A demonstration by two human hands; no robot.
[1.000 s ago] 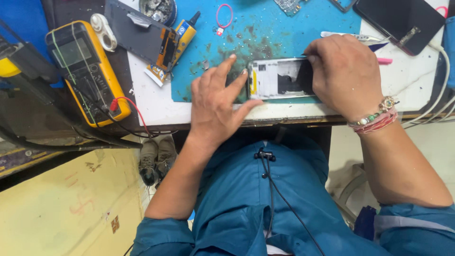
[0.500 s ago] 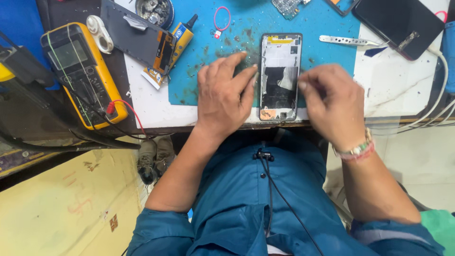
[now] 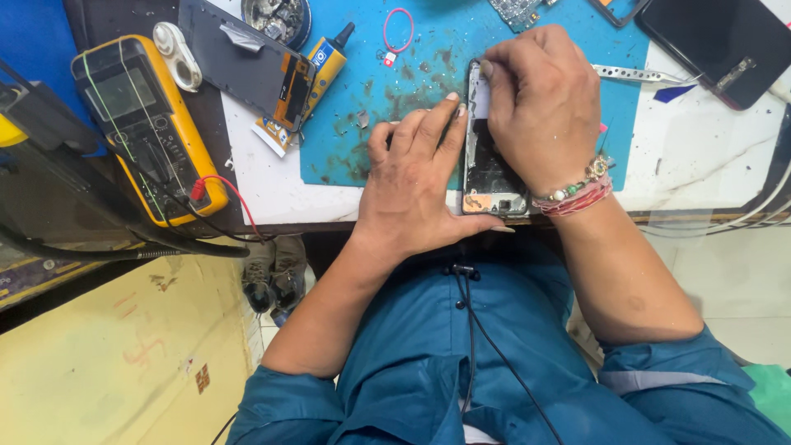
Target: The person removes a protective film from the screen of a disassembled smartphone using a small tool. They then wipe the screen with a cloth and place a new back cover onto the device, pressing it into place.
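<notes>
One opened phone (image 3: 488, 169) on blue mat (image 3: 362, 132). Two hands: left hand (image 3: 416, 185) lay flat, fingers spread, bracing it; right hand (image 3: 540, 103) pressed fingertips together on top. One yellow multimeter (image 3: 144, 124) lay well apart.

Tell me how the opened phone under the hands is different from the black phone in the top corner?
The opened phone frame lies on the blue mat, its insides showing; the black phone lies off the mat on the white tabletop, its dark face closed. The left hand and right hand both press on the opened one; nobody touches the black one. Both are flat, slim rectangles.
</notes>
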